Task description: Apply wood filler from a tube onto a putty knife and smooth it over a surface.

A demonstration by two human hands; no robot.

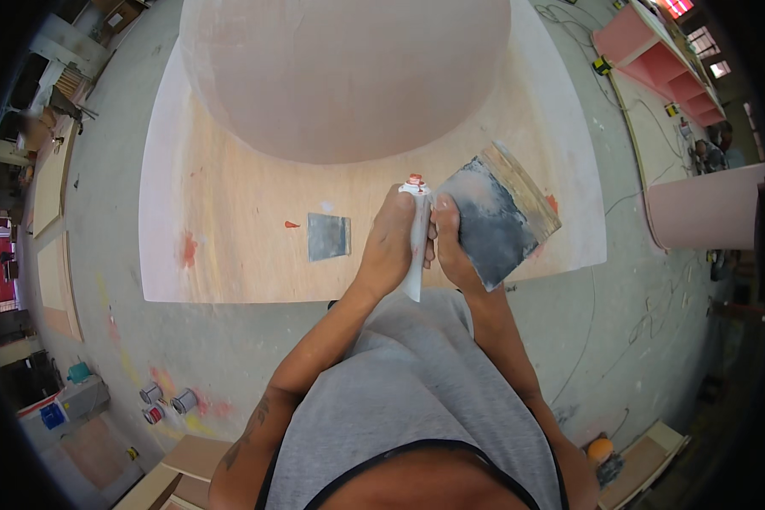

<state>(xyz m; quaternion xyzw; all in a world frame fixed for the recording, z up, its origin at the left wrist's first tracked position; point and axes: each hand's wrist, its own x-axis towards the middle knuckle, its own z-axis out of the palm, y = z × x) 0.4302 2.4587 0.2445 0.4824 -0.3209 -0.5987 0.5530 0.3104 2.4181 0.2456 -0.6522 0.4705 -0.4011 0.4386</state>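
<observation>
Even, soft daylight, fairly bright; no harsh glare. Brightest spots: windows (697, 34) top right, slightly blown out. Shadows weak and diffuse, e.g. under the big pink round form (344, 76) on the plywood tabletop (229, 255). Colours a bit washed, pinkish cast. Centre reasonably sharp; detail softens toward the rim. Strong fisheye bend: straight board edges curve, black vignette in corners. Thin red line down the left edge of the frame.
</observation>
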